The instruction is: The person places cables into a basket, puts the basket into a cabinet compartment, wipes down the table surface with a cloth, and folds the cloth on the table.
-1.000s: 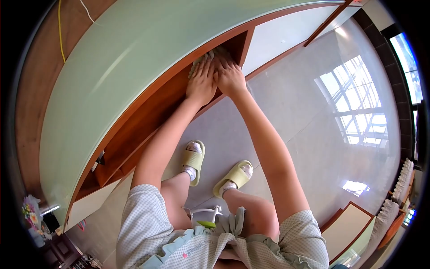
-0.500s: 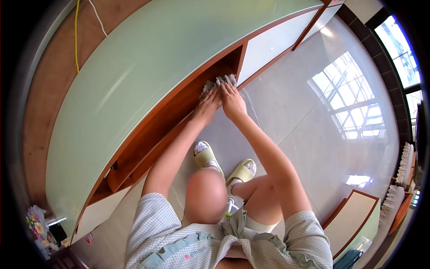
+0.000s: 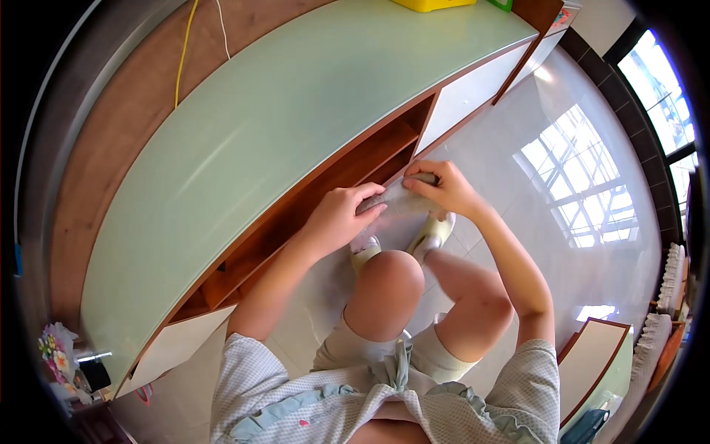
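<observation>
A greyish-white cloth (image 3: 396, 198) is stretched between my two hands, in front of the cabinet and above my feet. My left hand (image 3: 342, 214) pinches its left end between thumb and fingers. Its other end is gripped by my right hand (image 3: 441, 188), with the fingers curled over it. Just beyond the hands is the brown open shelf (image 3: 318, 214) of a long low cabinet with a pale green glass top (image 3: 244, 140). Both hands are apart from the shelf. The middle of the cloth is slightly blurred.
White cabinet doors (image 3: 467, 92) flank the shelf. A yellow container (image 3: 433, 3) stands on the far end of the top. Flowers (image 3: 58, 351) are at the lower left. A small table (image 3: 592, 362) stands right on the glossy tiled floor (image 3: 510, 192). Yellow and white cables (image 3: 185, 59) run behind.
Both hands have come out of the shelf towards my body, bringing the cloth along. Bunched up inside the shelf before, the cloth is now spread between them. My knees have shifted right.
</observation>
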The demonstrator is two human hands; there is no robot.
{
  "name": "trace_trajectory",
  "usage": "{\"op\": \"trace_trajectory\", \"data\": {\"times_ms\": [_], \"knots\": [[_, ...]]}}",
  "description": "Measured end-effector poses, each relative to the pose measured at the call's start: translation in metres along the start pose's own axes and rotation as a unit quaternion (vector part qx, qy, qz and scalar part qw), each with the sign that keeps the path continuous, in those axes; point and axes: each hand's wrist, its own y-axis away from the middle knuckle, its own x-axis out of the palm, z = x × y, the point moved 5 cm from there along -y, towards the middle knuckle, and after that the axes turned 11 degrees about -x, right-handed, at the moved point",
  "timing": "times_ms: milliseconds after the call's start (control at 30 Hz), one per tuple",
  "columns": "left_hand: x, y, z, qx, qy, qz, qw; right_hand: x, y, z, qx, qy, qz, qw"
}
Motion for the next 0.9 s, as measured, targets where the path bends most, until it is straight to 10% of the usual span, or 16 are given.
{"op": "trace_trajectory", "data": {"times_ms": [167, 333, 467, 900], "knots": [[-0.047, 0.001, -0.035, 0.032, -0.039, -0.126, 0.991, -0.018, -0.041, 0.032, -0.234, 0.004, -0.074, 0.969], [-0.088, -0.035, -0.028, 0.042, -0.316, -0.285, 0.904, -0.041, -0.112, 0.032, -0.180, 0.132, 0.005, 0.975], [-0.087, -0.065, -0.022, 0.040, -0.423, -0.334, 0.842, -0.055, -0.144, 0.009, -0.325, 0.353, -0.130, 0.867], [-0.019, -0.082, -0.021, -0.082, -0.444, -0.238, 0.860, -0.014, -0.113, 0.004, -0.312, 0.413, -0.012, 0.855]]}}
